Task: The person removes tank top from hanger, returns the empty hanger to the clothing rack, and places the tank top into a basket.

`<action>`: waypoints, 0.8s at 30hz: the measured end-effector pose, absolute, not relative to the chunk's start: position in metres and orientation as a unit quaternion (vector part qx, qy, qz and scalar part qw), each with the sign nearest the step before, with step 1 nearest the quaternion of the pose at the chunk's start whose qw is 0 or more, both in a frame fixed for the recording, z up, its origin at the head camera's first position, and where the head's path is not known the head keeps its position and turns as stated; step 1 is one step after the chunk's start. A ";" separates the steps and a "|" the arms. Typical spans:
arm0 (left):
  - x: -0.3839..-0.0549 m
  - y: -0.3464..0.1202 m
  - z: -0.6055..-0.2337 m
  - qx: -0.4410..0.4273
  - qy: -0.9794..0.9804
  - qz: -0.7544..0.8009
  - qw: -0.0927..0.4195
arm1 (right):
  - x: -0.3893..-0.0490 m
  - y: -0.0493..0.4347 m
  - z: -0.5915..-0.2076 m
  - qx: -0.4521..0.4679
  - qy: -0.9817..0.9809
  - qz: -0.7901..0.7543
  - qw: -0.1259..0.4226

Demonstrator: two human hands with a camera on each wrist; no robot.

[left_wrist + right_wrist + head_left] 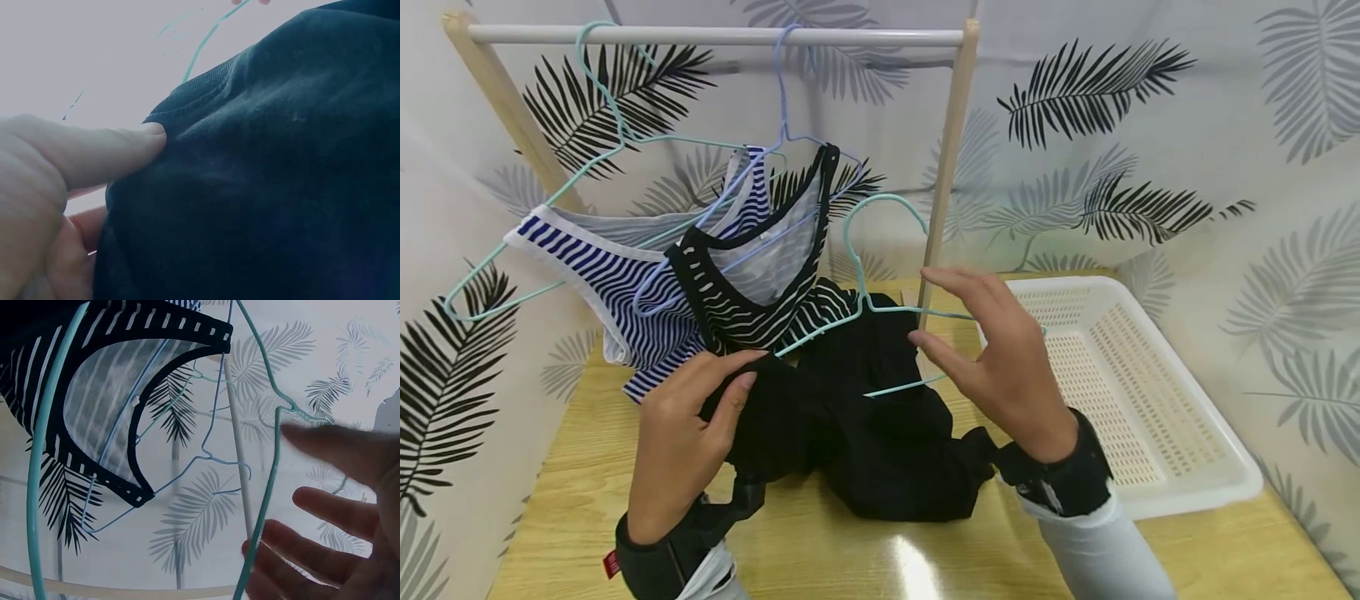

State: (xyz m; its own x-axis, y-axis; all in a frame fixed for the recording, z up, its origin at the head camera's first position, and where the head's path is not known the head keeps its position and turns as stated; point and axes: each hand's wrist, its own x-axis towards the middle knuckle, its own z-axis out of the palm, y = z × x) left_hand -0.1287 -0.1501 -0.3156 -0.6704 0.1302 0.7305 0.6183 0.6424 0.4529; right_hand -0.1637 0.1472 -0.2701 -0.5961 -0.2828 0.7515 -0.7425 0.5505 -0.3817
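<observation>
My left hand (688, 425) pinches the edge of a black garment (880, 450) between thumb and fingers; the left wrist view shows the thumb (134, 147) pressed on the cloth near a stitched seam. A mint-green hanger (867, 302) stands over the garment with its hook up. Its left end is hidden in the cloth, while its right side reaches behind my right hand (1000, 367). That hand is held with thumb and fingers spread apart. In the right wrist view, the hanger's arm (269, 487) passes right at the fingertips.
Behind stands a rack with a white rail (715, 35). From it hang a blue-and-white striped top (625, 287) on a green hanger and a black-and-white striped top (737, 312) on a blue one. A white plastic basket (1195, 375) sits to the right on the wooden table (580, 500).
</observation>
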 end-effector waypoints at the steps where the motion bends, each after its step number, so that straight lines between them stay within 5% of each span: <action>1: -0.129 -0.150 -0.315 -0.224 -0.840 -0.360 0.339 | -0.165 0.147 -0.270 0.319 -0.822 0.357 0.310; 14: -0.130 -0.134 -0.313 -0.283 -0.829 -0.376 0.302 | -0.164 0.128 -0.275 0.283 -0.889 0.320 0.165; 24: -0.130 -0.131 -0.312 -0.284 -0.829 -0.378 0.298 | -0.167 0.126 -0.281 0.296 -0.858 0.330 0.259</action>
